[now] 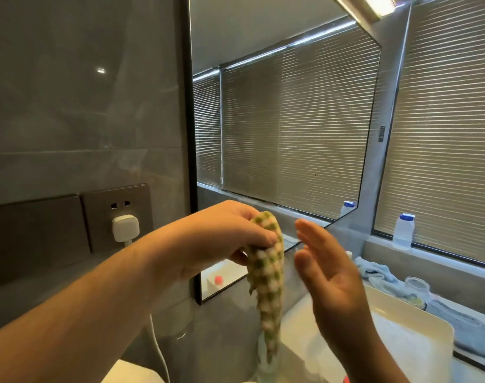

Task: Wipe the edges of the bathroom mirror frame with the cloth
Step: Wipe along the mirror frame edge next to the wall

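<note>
A green-and-white checked cloth [266, 277] hangs down in a long bunch, pinched at its top by my left hand [224, 236]. That hand is held in front of the lower left corner of the mirror, just right of its thin black frame [191, 128]. To the right of the cloth, a small gap away, my right hand [328, 275] is raised with flat, spread fingers, its palm turned toward the cloth. The mirror glass [285, 128] reflects window blinds.
On the grey wall at left, a socket panel holds a white plug [125, 227] whose cable runs down. Below right is a white basin [407, 335], with a blue towel [376, 272], a jar and dark cloths behind it. A white bottle [403, 230] stands on the sill.
</note>
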Demonstrator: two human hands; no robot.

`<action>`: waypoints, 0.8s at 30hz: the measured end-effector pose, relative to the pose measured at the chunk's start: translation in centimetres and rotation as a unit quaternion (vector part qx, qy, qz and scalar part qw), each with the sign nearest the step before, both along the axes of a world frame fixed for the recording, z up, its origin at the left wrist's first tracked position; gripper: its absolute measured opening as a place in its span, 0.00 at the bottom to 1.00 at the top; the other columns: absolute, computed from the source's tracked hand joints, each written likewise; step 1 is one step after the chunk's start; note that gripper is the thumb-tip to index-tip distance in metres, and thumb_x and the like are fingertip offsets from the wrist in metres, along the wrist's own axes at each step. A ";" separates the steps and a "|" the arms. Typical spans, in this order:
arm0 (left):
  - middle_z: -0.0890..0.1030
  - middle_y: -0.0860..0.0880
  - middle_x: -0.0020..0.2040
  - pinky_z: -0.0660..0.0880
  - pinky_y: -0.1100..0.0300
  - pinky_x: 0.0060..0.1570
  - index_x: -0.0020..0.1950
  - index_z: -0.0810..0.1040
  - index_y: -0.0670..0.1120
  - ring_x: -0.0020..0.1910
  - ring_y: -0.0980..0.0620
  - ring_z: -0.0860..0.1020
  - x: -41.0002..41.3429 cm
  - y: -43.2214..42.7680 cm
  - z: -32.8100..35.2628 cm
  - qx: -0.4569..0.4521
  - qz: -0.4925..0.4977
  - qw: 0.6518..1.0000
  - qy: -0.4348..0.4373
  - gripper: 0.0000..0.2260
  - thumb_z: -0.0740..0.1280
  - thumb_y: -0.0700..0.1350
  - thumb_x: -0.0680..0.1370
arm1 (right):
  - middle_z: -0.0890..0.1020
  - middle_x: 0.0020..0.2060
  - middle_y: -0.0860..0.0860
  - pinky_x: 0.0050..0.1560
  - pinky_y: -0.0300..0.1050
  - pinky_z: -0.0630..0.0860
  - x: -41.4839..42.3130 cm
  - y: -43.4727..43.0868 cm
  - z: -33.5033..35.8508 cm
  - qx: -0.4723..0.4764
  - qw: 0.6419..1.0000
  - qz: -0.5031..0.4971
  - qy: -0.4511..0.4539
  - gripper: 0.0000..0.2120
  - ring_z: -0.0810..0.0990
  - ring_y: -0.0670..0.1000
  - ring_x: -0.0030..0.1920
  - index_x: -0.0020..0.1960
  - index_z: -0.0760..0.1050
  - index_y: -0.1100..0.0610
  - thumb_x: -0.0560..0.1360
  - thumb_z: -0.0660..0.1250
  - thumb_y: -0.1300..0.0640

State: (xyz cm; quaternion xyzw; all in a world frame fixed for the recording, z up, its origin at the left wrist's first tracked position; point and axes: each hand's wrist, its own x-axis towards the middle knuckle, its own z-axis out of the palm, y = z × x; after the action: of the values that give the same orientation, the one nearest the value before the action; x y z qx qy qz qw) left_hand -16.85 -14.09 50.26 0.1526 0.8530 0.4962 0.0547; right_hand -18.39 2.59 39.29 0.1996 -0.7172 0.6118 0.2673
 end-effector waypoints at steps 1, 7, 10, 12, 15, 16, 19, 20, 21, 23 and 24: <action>0.81 0.49 0.36 0.77 0.66 0.36 0.44 0.80 0.42 0.35 0.56 0.80 0.2 0.0 0.2 0.013 -0.004 1.000 -0.001 0.05 0.66 0.36 0.77 | 0.76 0.64 0.33 0.62 0.37 0.71 0.2 -0.2 -0.1 0.032 0.999 0.037 0.001 0.29 0.73 0.36 0.66 0.69 0.70 0.37 0.69 0.68 0.34; 0.82 0.39 0.42 0.80 0.56 0.44 0.46 0.80 0.37 0.42 0.47 0.80 0.8 -0.4 1.3 0.051 0.017 0.999 0.009 0.04 0.66 0.36 0.76 | 0.86 0.47 0.45 0.45 0.44 0.82 1.3 -1.3 0.3 0.013 0.996 0.086 0.002 0.16 0.84 0.48 0.48 0.56 0.81 0.39 0.70 0.69 0.53; 0.84 0.40 0.44 0.80 0.52 0.47 0.44 0.82 0.40 0.40 0.50 0.81 0.2 -0.8 1.3 -0.029 0.100 0.990 0.092 0.05 0.71 0.41 0.73 | 0.82 0.40 0.48 0.43 0.46 0.80 1.4 -1.4 0.6 0.003 0.999 0.039 0.022 0.07 0.82 0.50 0.43 0.43 0.83 0.48 0.67 0.69 0.48; 0.83 0.40 0.42 0.80 0.48 0.47 0.44 0.81 0.38 0.38 0.51 0.78 -0.1 -1.1 1.1 -0.044 0.123 0.985 0.112 0.11 0.73 0.46 0.69 | 0.81 0.45 0.46 0.48 0.46 0.80 1.3 -1.3 0.6 -0.030 0.998 0.045 0.019 0.11 0.82 0.49 0.48 0.41 0.84 0.50 0.64 0.69 0.45; 0.75 0.44 0.35 0.74 0.50 0.38 0.40 0.78 0.37 0.35 0.52 0.72 -0.4 -1.3 0.7 -0.105 0.122 0.982 0.098 0.13 0.70 0.47 0.68 | 0.82 0.57 0.44 0.57 0.53 0.80 1.7 -1.7 0.9 -0.085 0.990 0.113 -0.019 0.17 0.81 0.49 0.58 0.49 0.85 0.45 0.60 0.71 0.45; 0.73 0.46 0.34 0.70 0.54 0.36 0.37 0.76 0.41 0.34 0.52 0.70 -0.5 -1.3 0.4 -0.156 0.122 0.975 0.101 0.11 0.69 0.48 0.71 | 0.83 0.59 0.46 0.57 0.52 0.80 1.9 -2.0 1.0 -0.113 0.983 0.142 -0.033 0.19 0.81 0.50 0.60 0.52 0.84 0.45 0.61 0.73 0.48; 0.76 0.49 0.30 0.70 0.57 0.32 0.36 0.74 0.44 0.31 0.49 0.74 -0.4 -1.9 0.2 -0.316 0.151 0.924 0.155 0.17 0.66 0.57 0.72 | 0.84 0.57 0.53 0.50 0.46 0.82 1.6 -2.4 1.4 -0.243 0.947 0.201 -0.056 0.18 0.83 0.54 0.57 0.54 0.81 0.61 0.65 0.67 0.60; 0.79 0.49 0.32 0.72 0.57 0.33 0.38 0.77 0.44 0.34 0.49 0.77 -0.5 -2.3 0.4 -0.352 0.164 0.902 0.185 0.16 0.64 0.57 0.73 | 0.84 0.56 0.57 0.45 0.46 0.82 1.2 -2.3 1.6 -0.270 0.941 0.195 -0.055 0.16 0.84 0.57 0.54 0.52 0.78 0.66 0.66 0.65 0.61; 0.80 0.49 0.35 0.72 0.57 0.35 0.40 0.77 0.45 0.37 0.48 0.78 -0.5 -2.8 0.9 -0.374 0.176 0.885 0.214 0.14 0.63 0.55 0.74 | 0.84 0.53 0.62 0.42 0.48 0.82 0.8 -2.2 1.8 -0.282 0.942 0.172 -0.053 0.14 0.84 0.59 0.50 0.51 0.77 0.67 0.68 0.65 0.62; 0.79 0.50 0.38 0.71 0.56 0.35 0.42 0.76 0.47 0.39 0.48 0.76 -0.5 -3.7 2.5 -0.393 0.204 0.856 0.266 0.11 0.62 0.53 0.76 | 0.83 0.47 0.67 0.41 0.55 0.82 -0.3 -2.5 2.3 -0.269 0.957 0.091 -0.053 0.05 0.84 0.62 0.44 0.49 0.77 0.63 0.75 0.67 0.62; 0.78 0.51 0.40 0.70 0.57 0.37 0.43 0.76 0.47 0.40 0.47 0.75 -0.5 -4.1 3.5 -0.399 0.216 0.841 0.294 0.10 0.62 0.53 0.76 | 0.83 0.45 0.67 0.42 0.58 0.82 -1.1 -2.7 2.5 -0.263 0.962 0.052 -0.047 0.04 0.83 0.63 0.43 0.48 0.76 0.60 0.76 0.69 0.60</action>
State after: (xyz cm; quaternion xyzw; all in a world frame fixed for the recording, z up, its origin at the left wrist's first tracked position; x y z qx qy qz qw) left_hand -17.39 -18.20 53.74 0.0677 0.9645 0.0434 -0.2514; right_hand -19.48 -0.16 41.77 0.1304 -0.5315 0.8007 0.2436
